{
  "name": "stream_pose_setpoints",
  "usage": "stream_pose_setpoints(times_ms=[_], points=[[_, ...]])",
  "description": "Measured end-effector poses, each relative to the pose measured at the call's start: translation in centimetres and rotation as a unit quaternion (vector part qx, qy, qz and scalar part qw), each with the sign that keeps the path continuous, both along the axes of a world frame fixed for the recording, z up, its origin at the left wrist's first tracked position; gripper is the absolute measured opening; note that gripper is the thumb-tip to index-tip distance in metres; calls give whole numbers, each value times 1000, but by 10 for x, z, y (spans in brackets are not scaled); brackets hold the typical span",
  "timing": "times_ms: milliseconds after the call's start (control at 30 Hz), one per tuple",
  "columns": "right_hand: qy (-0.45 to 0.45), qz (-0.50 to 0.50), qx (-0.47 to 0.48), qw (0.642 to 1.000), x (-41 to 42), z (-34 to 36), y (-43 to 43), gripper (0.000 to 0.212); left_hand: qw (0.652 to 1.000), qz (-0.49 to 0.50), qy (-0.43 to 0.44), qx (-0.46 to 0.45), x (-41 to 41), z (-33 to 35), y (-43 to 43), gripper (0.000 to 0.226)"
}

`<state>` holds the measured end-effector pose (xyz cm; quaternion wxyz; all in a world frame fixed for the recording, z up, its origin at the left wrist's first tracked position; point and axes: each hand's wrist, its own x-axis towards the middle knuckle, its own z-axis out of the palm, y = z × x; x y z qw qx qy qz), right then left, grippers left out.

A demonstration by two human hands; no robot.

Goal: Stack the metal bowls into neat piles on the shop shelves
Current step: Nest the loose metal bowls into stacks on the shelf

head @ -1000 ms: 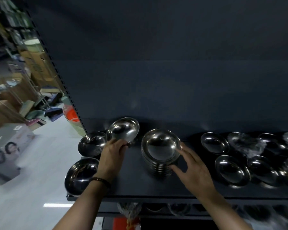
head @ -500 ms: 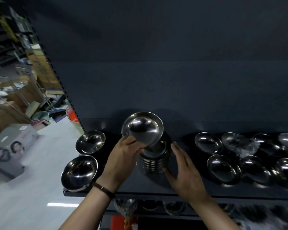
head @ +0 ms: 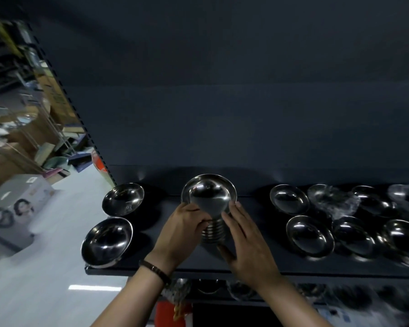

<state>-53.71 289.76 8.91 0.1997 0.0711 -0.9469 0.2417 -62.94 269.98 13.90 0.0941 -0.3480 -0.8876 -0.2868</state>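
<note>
A pile of nested metal bowls (head: 213, 233) stands in the middle of the dark shelf (head: 198, 263). Its top bowl (head: 208, 193) is shiny, with its rim wider than the pile. My left hand (head: 183, 228) curls its fingers round the pile's left side just under that rim. My right hand (head: 246, 241) lies with straight fingers against the pile's right side. Two single bowls (head: 122, 199) (head: 106, 241) sit to the left. Several loose bowls (head: 309, 236) crowd the shelf's right part.
The shelf's dark back panel (head: 246, 102) rises right behind the bowls. A lower shelf (head: 222, 290) with more bowls shows below the front edge. Left of the shelf lie the shop floor, a printed carton (head: 17, 204) and cluttered racks.
My left hand has carried one bowl from the left and set it on top of the pile. Both hands have closed in against the pile's sides.
</note>
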Motion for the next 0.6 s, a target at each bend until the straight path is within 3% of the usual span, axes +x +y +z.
stream_pose_setpoints(times_ms=[133,300,500,600], points=[[5,2,10,1000,0,0,-3,75,998,25,-11,50,5,-1,-3,25],[4,8,25,1000,-1,6,-13,74,980,148,23,130,13,-15,-30,43],[18,15,14,1000,-8,8,-37,72,973,225,-35,24,2,-68,-102,42],[39,14,13,999,-10,3,-42,73,962,263,-55,-40,-2,-89,-134,30]])
